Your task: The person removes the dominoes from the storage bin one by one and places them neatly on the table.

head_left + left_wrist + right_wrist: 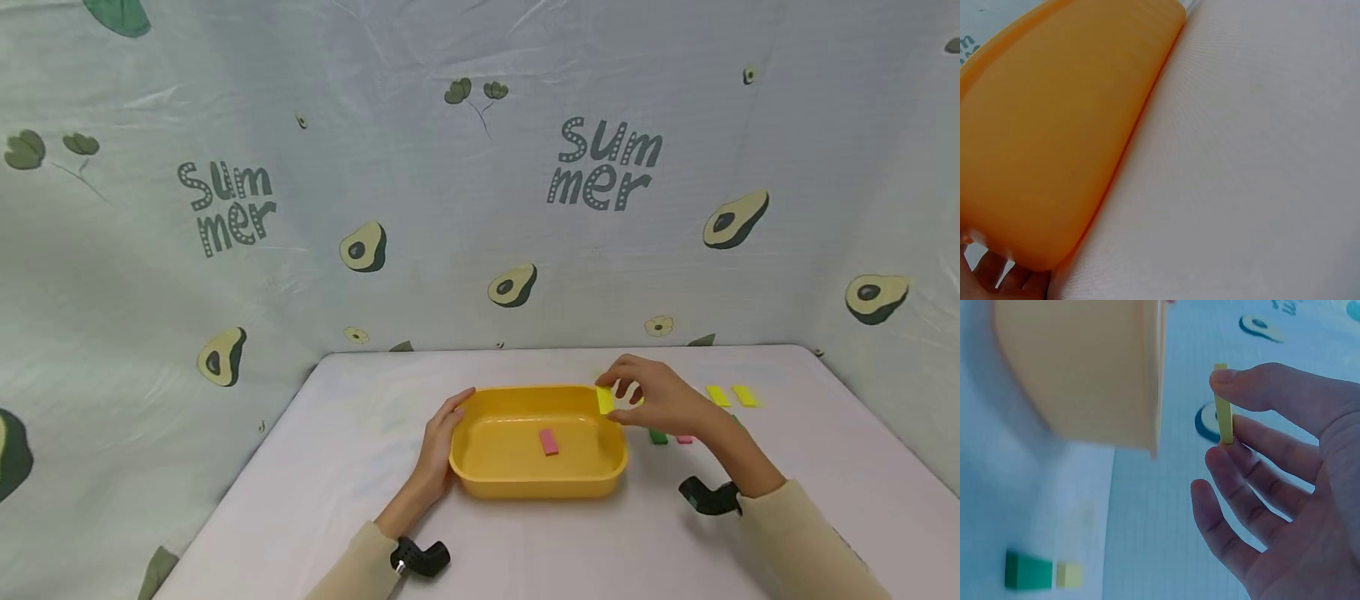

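My right hand [660,398] pinches a flat yellow block [604,400] between thumb and fingertips, over the right rim of the yellow plastic basin [525,488]. In the right wrist view the same yellow block [1224,412] is held edge-on, with the other fingers spread below it. One pink block [549,442] lies on the basin's floor. My left hand [441,442] rests along the basin's left side, its fingers reaching forward beside the rim. The left wrist view shows those fingers [1016,280] against the outer wall near the corner.
Behind and below my right hand, several blocks lie on the white table [525,550]: a green block [658,437], a pink block [684,439] and two yellow blocks [731,396]. A printed cloth [435,167] hangs at the back and sides.
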Motion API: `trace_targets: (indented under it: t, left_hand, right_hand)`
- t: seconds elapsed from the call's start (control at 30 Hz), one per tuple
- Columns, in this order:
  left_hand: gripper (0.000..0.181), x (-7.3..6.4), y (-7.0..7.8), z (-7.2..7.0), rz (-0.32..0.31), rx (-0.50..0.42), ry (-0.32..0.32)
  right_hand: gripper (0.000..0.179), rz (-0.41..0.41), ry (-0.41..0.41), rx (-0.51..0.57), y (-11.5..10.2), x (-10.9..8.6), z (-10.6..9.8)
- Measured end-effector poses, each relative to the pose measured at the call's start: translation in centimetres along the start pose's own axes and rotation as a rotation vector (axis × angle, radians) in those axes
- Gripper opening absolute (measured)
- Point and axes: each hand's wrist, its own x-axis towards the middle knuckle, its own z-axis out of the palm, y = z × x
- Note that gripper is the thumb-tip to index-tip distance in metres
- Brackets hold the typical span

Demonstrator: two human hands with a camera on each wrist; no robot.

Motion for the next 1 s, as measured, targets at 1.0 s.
trace_targets:
  t: [1.0]
  left_hand:
    - [0.046,-0.2,-0.1,-0.7,-0.011,-0.023,-0.014]
  right_hand:
    - [0.049,0.344,-0.017,-0.079,12.6,-9.9,-6.7]
